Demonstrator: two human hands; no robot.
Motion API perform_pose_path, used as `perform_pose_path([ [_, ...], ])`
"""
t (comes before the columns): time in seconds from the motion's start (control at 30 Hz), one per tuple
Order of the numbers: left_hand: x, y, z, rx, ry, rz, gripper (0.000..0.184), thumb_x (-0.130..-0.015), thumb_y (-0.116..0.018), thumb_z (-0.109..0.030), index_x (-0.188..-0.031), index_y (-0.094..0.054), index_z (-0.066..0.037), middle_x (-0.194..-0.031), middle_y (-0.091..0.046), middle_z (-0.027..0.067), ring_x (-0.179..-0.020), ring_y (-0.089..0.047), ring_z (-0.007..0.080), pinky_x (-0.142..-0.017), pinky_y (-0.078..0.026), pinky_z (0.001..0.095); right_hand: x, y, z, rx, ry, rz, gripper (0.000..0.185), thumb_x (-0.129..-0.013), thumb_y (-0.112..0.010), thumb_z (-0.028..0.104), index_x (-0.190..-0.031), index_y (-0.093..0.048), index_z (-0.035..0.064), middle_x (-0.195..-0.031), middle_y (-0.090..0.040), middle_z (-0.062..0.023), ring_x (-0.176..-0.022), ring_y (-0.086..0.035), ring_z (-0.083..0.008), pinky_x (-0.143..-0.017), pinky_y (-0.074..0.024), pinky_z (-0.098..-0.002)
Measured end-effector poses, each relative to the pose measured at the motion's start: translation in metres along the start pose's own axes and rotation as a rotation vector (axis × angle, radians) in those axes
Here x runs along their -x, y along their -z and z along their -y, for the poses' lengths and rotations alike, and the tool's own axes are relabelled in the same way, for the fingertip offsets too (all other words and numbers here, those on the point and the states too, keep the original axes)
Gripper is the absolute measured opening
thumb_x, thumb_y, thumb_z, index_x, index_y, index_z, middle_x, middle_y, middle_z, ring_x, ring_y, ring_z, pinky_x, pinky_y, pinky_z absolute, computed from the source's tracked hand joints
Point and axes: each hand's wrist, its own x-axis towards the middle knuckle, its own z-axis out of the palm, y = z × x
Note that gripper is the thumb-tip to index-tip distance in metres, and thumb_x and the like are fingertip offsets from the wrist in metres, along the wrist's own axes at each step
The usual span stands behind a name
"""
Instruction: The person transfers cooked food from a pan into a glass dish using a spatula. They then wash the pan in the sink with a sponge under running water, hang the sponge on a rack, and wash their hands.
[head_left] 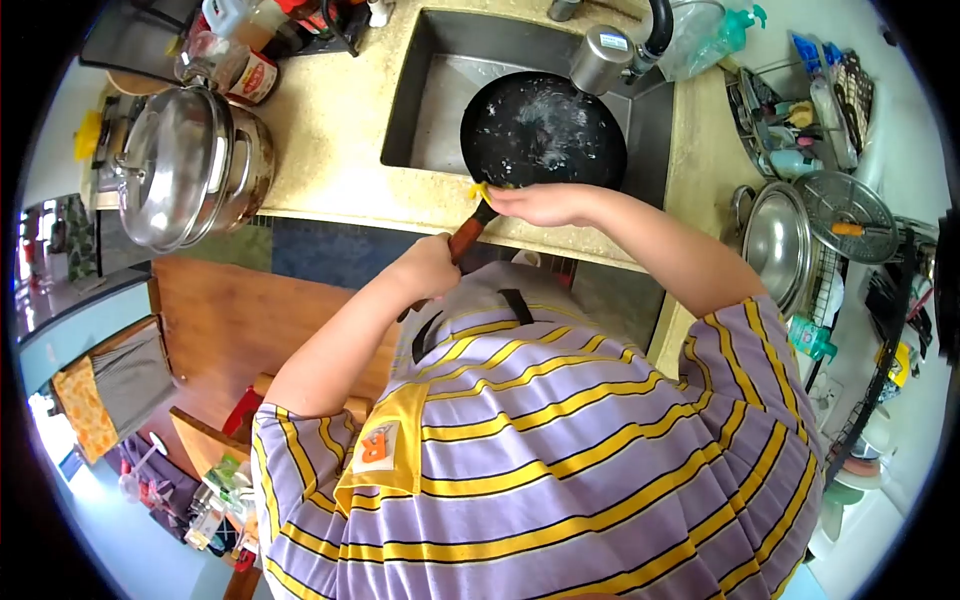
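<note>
The person's left hand [428, 267] wraps round the wooden handle [466, 240] of the black pan [540, 135], which is at the sink [404, 110], beneath the faucet [602, 58]. The right hand's [545, 205] fingers lie close together by a yellow scrap [478, 190] near the handle's base; whether they pinch it cannot be told. A firm left grip and light, even right-hand pressure should keep the pan from rocking.
</note>
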Motion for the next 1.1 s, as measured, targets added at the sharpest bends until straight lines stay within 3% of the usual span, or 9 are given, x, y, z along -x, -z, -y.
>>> perform_pose_path([
  [0.33, 0.009, 0.006, -0.009, -0.056, 0.004, -0.016, 0.027, -0.081, -0.057, -0.008, -0.104, -0.057, 0.006, -0.073, -0.066, 0.0215, -0.06, -0.067, 0.032, -0.05, -0.053, 0.0411, -0.101, 0.005, 0.02, -0.625, 0.395, -0.659, 0.079, -0.102, -0.042, 0.03, -0.152, 0.012, 0.001, -0.162, 0.011, -0.0164, -0.149, 0.011, -0.0203, -0.12, 0.0014, -0.0345],
  [0.47, 0.006, 0.002, -0.006, -0.116, -0.033, -0.055, 0.029, -0.08, -0.054, -0.003, -0.109, -0.056, 0.003, -0.072, -0.065, 0.0196, -0.058, -0.066, 0.0294, -0.049, -0.052, 0.0394, -0.17, 0.099, 0.01, -0.996, 0.329, -1.39, 0.047, -0.093, -0.055, 0.02, -0.133, -0.042, -0.0004, -0.129, -0.051, -0.0134, -0.115, -0.047, -0.0219, -0.102, -0.0373, -0.0352],
  [0.53, 0.005, 0.003, -0.004, -0.15, -0.049, -0.083, 0.031, -0.08, -0.052, 0.0, -0.112, -0.055, 0.002, -0.07, -0.065, 0.0183, -0.055, -0.065, 0.0269, -0.047, -0.051, 0.0382, -0.155, 0.124, 0.028, -1.339, 0.23, -1.547, 0.034, -0.093, -0.058, 0.021, -0.117, -0.056, -0.0022, -0.117, -0.059, -0.0121, -0.101, -0.057, -0.0223, -0.092, -0.0453, -0.0357],
  [0.63, -0.003, 0.001, 0.006, -0.183, -0.082, -0.105, 0.032, -0.081, -0.052, 0.0, -0.112, -0.055, 0.001, -0.073, -0.066, 0.0203, -0.058, -0.067, 0.0289, -0.048, -0.051, 0.0398, -0.148, 0.115, 0.049, -0.99, -0.103, -1.724, 0.052, -0.097, -0.052, 0.035, -0.132, -0.048, -0.0043, -0.14, -0.05, -0.0188, -0.126, -0.05, -0.0276, -0.104, -0.0402, -0.0397],
  [0.73, -0.011, -0.004, 0.016, -0.195, -0.117, -0.125, 0.031, -0.081, -0.051, 0.0, -0.112, -0.056, 0.0, -0.075, -0.066, 0.0204, -0.058, -0.067, 0.0285, -0.048, -0.052, 0.0398, -0.142, 0.079, 0.038, -0.528, -0.08, -1.353, 0.065, -0.099, -0.045, 0.04, -0.145, -0.031, -0.003, -0.153, -0.033, -0.0216, -0.141, -0.033, -0.0296, -0.113, -0.0293, -0.0397],
  [0.77, -0.008, -0.003, 0.012, -0.173, -0.08, -0.114, 0.031, -0.079, -0.053, 0.0, -0.11, -0.057, 0.001, -0.078, -0.067, 0.0222, -0.065, -0.068, 0.0311, -0.054, -0.053, 0.0408, -0.155, 0.064, 0.02, -0.488, 0.055, -1.112, 0.076, -0.101, -0.033, 0.045, -0.154, -0.001, -0.0009, -0.162, 0.003, -0.0181, -0.15, -0.001, -0.0303, -0.121, -0.0044, -0.0398],
  [0.8, -0.002, 0.0, 0.004, -0.15, -0.042, -0.1, 0.03, -0.077, -0.055, -0.001, -0.107, -0.059, 0.003, -0.081, -0.067, 0.0239, -0.071, -0.069, 0.0337, -0.059, -0.054, 0.0418, -0.141, 0.042, 0.026, -0.363, 0.087, -1.103, 0.062, -0.101, -0.039, 0.038, -0.146, -0.029, -0.003, -0.155, -0.03, -0.0218, -0.144, -0.028, -0.0296, -0.116, -0.0236, -0.0385],
  [0.93, 0.001, -0.002, 0.001, -0.096, 0.001, -0.066, 0.03, -0.076, -0.055, 0.001, -0.104, -0.061, 0.005, -0.076, -0.068, 0.0235, -0.065, -0.069, 0.0334, -0.054, -0.054, 0.0416, -0.09, -0.004, 0.012, -0.143, 0.138, -0.586, 0.076, -0.103, -0.026, 0.053, -0.154, -0.009, -0.0005, -0.163, -0.005, -0.0163, -0.15, -0.005, -0.0243, -0.12, -0.0095, -0.0348],
  [1.1, -0.013, -0.01, 0.011, -0.148, 0.026, -0.073, 0.032, -0.088, -0.06, -0.01, -0.118, -0.055, 0.0, -0.07, -0.064, 0.0154, -0.052, -0.063, 0.023, -0.046, -0.05, 0.0349, 0.005, -0.014, 0.008, 0.152, 0.014, -0.169, 0.077, -0.101, -0.015, 0.059, -0.154, -0.014, 0.0036, -0.16, -0.015, -0.0189, -0.149, -0.016, -0.028, -0.12, -0.0167, -0.0383],
])
